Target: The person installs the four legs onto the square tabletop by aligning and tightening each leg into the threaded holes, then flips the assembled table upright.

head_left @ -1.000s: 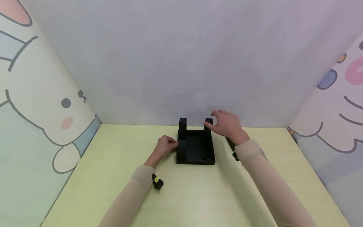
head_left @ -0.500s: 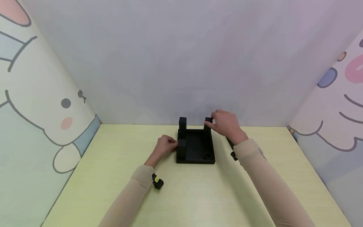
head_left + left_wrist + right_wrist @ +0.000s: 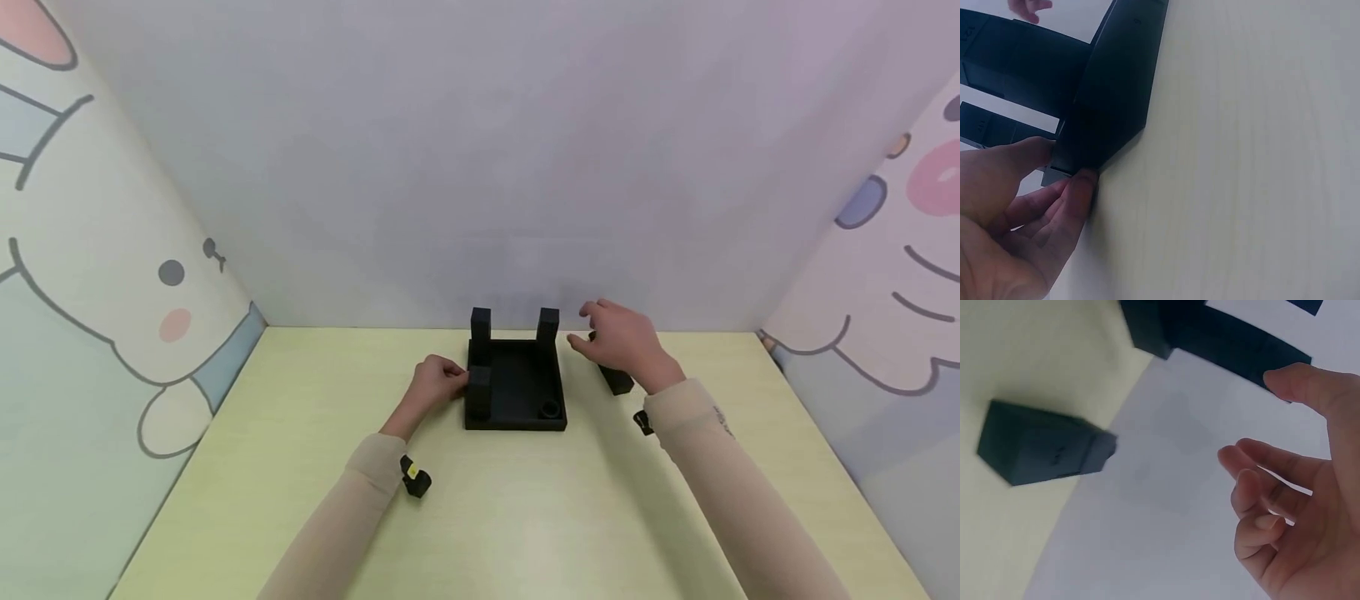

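A square black base with raised edges lies on the table, upright black posts at three of its corners. A round socket shows at its front right corner. My left hand pinches the base's left edge beside the front left post; the left wrist view shows the thumb above and fingers below. My right hand holds nothing. It hovers right of the far right post, above a loose black post lying on the table. The right wrist view shows that loose post blurred.
A grey wall rises right behind the pale yellow table. Cartoon-printed panels stand at the left and right. The far left post stands tall near the back wall.
My right hand has come away from the top of the far right post and moved right, over the loose post. The left hand keeps its hold on the base.
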Demonstrator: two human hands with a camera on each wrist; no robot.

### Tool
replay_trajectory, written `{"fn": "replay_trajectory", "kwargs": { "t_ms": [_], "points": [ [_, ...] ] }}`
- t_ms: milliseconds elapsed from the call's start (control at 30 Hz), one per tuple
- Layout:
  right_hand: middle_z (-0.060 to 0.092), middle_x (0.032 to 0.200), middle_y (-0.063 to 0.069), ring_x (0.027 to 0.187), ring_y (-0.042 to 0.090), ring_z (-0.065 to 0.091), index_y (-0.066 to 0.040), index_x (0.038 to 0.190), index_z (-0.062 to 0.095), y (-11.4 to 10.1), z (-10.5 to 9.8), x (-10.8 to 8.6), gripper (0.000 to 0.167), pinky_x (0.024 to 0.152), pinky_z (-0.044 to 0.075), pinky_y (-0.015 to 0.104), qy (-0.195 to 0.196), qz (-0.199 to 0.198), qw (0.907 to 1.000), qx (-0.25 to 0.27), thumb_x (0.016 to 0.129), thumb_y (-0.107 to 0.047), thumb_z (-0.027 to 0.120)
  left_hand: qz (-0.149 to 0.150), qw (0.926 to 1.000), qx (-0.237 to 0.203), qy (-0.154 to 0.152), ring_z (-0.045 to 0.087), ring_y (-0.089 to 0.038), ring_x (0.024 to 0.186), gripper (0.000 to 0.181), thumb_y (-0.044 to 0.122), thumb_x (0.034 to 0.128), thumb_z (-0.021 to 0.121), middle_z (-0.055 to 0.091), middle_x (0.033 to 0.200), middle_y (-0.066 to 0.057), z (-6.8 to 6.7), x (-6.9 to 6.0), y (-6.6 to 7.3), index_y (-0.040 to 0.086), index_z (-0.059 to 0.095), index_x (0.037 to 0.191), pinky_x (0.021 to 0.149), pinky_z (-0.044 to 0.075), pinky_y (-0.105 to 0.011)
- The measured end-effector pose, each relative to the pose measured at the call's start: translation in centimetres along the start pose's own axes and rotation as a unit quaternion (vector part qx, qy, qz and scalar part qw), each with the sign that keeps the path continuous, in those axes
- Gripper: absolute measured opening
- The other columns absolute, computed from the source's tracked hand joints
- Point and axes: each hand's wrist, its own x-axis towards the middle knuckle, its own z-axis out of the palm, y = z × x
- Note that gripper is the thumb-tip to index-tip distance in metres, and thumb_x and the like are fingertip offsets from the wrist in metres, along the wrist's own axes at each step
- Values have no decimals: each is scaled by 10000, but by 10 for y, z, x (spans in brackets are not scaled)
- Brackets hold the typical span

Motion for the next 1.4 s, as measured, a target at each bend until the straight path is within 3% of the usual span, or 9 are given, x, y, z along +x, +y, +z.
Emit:
{"fn": "replay_trajectory", "kwargs": {
  "t_ms": [200, 333, 467, 700, 867, 1033, 1233, 1400],
  "points": [
    [686, 1057, 160, 701, 225, 617, -10, 1240, 650, 23, 13, -22, 491, 565, 495, 414, -319, 452, 9985, 0, 944, -400, 656, -36, 9999, -93, -52, 709, -106, 673, 185, 191, 945, 709, 794, 844, -103, -1, 0, 0, 35, 807, 941, 682, 548, -228],
    [646, 876, 127, 597, 201, 521, -2, 1016, 647, 35, 26, -35, 452, 507, 403, 363, -661, 799, 9945, 156, 940, -447, 653, -30, 10000, -55, -49, 699, -105, 665, 188, 196, 944, 706, 792, 833, -97, 0, -1, 0, 39, 809, 932, 674, 531, -220],
    [587, 753, 84, 606, 207, 517, -49, 832, 583, 42, 39, -42, 467, 518, 391, 367, -989, 1128, 9883, 271, 931, -501, 648, -22, 10000, -70, -41, 696, -106, 664, 189, 196, 946, 704, 790, 832, -94, -1, -1, 0, 40, 809, 932, 675, 532, -228],
    [585, 733, 79, 629, 228, 544, -50, 847, 580, 48, 56, -47, 402, 535, 406, 387, -1211, 1414, 9819, 346, 922, -440, 643, -29, 9999, -122, -108, 695, -115, 684, 197, 199, 947, 702, 787, 857, -103, -1, -1, -3, 31, 805, 948, 680, 546, -240],
    [575, 733, 84, 629, 229, 534, -47, 855, 566, 47, 58, -49, 364, 533, 395, 384, -1073, 1446, 9827, 438, 915, -402, 619, 1, 9999, -149, -63, 691, -111, 678, 191, 196, 940, 712, 786, 851, -101, 0, 0, -4, 31, 806, 932, 669, 547, -237],
    [577, 737, 82, 624, 222, 529, -65, 835, 551, 47, 51, -52, 364, 506, 378, 373, -642, 1416, 9860, 608, 914, -417, 602, -10, 9997, -217, -63, 702, -113, 676, 185, 200, 938, 720, 788, 848, -103, 0, 0, -4, 37, 807, 929, 670, 551, -234],
    [566, 714, 51, 577, 190, 487, -95, 847, 575, 40, 31, -53, 332, 462, 338, 328, 114, 1209, 9889, 859, 925, -416, 606, 83, 9994, -329, -71, 712, -114, 667, 187, 180, 939, 703, 787, 820, -98, -2, -1, -2, 22, 803, 921, 659, 554, -227],
    [602, 768, 34, 602, 181, 488, -149, 829, 559, 27, 12, -55, 285, 472, 343, 319, 480, 952, 9884, 1083, 928, -406, 627, 119, 9993, -349, -53, 712, -109, 659, 190, 182, 939, 705, 787, 805, -93, -2, -2, -3, 22, 803, 916, 660, 550, -225]
  ]
}}
